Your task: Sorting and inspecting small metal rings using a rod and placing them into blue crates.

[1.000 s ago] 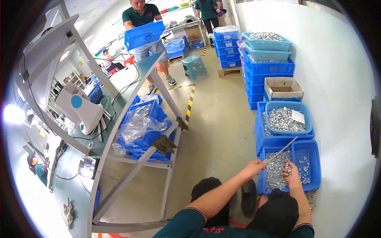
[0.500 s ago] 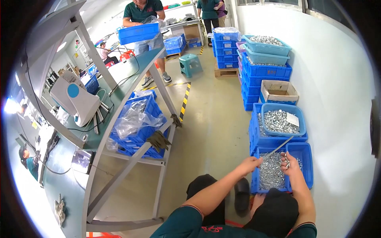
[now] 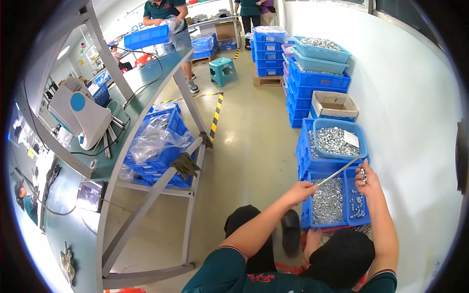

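Two bare hands are working at the lower right of the frame, and I am watching them from the room. The left hand point(image 3: 302, 192) is closing tight around one end of a thin metal stick point(image 3: 337, 172). The stick is slanting up to the right, and its far tip is coming near the right hand point(image 3: 370, 183). I am not able to tell if they are touching. The right hand is curling its fingers partly shut, holding a few small shiny bits point(image 3: 363, 177).

Under the stick, the left blue bin space point(image 3: 306, 210) is holding a thick heap of metal bits point(image 3: 327, 202). Beside it, the right blue bin space point(image 3: 351, 181) is holding fewer, loosely spread. Just above, a light blue basket point(image 3: 362, 131) is sitting full of more bits. Near the upper left, another person point(image 3: 166, 12) is holding a blue box point(image 3: 145, 37), and a green stool point(image 3: 222, 68) is standing at the upper middle.
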A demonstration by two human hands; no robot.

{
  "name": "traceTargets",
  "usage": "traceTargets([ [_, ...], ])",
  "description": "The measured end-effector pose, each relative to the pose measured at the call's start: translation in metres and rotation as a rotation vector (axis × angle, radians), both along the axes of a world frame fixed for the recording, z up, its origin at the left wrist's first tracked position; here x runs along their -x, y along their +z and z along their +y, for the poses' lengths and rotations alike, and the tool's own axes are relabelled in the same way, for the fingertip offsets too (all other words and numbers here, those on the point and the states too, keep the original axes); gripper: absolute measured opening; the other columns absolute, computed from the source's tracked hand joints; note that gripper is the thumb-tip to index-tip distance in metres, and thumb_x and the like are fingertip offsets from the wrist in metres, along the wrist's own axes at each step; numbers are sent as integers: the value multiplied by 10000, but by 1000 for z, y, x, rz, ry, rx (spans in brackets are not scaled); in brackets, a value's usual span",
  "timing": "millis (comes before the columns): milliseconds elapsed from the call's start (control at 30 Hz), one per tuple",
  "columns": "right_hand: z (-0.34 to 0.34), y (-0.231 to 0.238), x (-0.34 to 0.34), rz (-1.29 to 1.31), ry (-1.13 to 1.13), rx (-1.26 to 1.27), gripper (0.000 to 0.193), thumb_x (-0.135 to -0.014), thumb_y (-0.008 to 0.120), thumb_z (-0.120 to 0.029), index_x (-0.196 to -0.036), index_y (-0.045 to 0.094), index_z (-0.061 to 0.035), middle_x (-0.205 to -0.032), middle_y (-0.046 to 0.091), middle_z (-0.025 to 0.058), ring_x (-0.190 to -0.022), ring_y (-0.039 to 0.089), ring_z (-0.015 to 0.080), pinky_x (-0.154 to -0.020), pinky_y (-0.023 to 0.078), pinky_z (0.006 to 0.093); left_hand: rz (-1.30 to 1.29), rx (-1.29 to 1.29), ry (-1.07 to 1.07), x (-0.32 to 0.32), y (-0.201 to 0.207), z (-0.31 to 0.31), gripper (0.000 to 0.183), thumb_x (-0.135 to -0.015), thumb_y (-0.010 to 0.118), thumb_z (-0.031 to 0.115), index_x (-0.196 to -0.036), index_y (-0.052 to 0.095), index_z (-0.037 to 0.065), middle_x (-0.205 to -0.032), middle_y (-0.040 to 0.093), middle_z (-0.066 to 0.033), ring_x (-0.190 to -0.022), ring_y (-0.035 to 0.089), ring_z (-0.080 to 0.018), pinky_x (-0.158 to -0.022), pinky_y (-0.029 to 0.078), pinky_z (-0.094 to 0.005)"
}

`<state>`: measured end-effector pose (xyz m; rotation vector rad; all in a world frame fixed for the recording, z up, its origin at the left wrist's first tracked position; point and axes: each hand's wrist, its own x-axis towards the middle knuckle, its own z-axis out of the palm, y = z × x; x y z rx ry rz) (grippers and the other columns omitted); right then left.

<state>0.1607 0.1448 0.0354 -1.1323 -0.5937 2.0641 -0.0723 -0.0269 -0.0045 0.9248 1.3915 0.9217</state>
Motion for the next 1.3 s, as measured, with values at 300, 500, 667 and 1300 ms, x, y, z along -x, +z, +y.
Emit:
traceTargets([
  [300, -20, -7, -8, 115, 28, -37, 300, -813, 589, -394, -950, 544, -131, -587, 417, -49, -396, 316, 30, -304, 208, 160, 5, -85, -73, -6, 2, -10, 319, -841, 530, 397, -720, 553, 103, -506, 357, 52, -424, 265, -41, -366, 184, -219],
  [500, -14, -7, 0, 195, -97, -31, 316, -813, 588, -394, -988, 550, -133, -588, 434, -47, -400, 335, 29, -304, 221, 161, -18, -81, -81, -3, -2, -3, 310, -843, 536, 382, -718, 554, 99, -513, 362, 53, -431, 273, -39, -371, 189, -219],
  [667, -5, -7, -1, 224, -120, -71, 309, -818, 585, -388, -994, 547, -136, -608, 445, -46, -409, 355, 29, -307, 231, 160, 16, -93, -86, -1, -1, 3, 311, -841, 543, 372, -715, 558, 88, -524, 372, 48, -444, 287, -45, -388, 207, -226],
  [1300, -34, 4, 23, -145, 378, -344, 280, -870, 540, -253, -1015, 535, -13, -639, 464, -5, -448, 375, 43, -337, 258, 161, -304, 4, -78, -7, -11, 4, 316, -854, 510, 389, -712, 505, 106, -494, 335, 47, -392, 231, -44, -346, 155, -222],
])
